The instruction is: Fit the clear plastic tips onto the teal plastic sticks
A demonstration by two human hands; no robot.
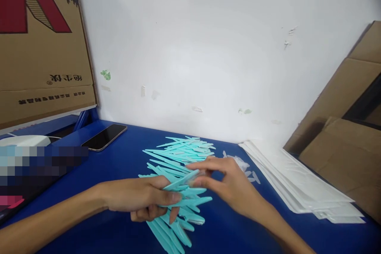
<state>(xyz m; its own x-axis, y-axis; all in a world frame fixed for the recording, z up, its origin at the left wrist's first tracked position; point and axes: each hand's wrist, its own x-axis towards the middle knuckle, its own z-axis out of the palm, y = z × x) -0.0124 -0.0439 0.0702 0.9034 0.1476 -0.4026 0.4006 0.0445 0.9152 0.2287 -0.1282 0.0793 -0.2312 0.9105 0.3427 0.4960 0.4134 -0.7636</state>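
Note:
On the blue table (125,166) lies a spread pile of turquoise plastic sticks (178,151). My left hand (145,200) is closed round a bundle of these turquoise sticks (172,230), which fan out below and to the right of it. My right hand (229,184) reaches in from the right, its thumb and fingers pinched on the tip of one turquoise stick (181,182) at the top of the bundle. The two hands nearly touch over the front part of the pile.
A stack of white flat bags (300,184) lies to the right, with small clear bits (247,168) beside it. A phone (104,137) rests at the back left. Cardboard boxes stand at the left (41,47) and right (342,135). A white wall is behind.

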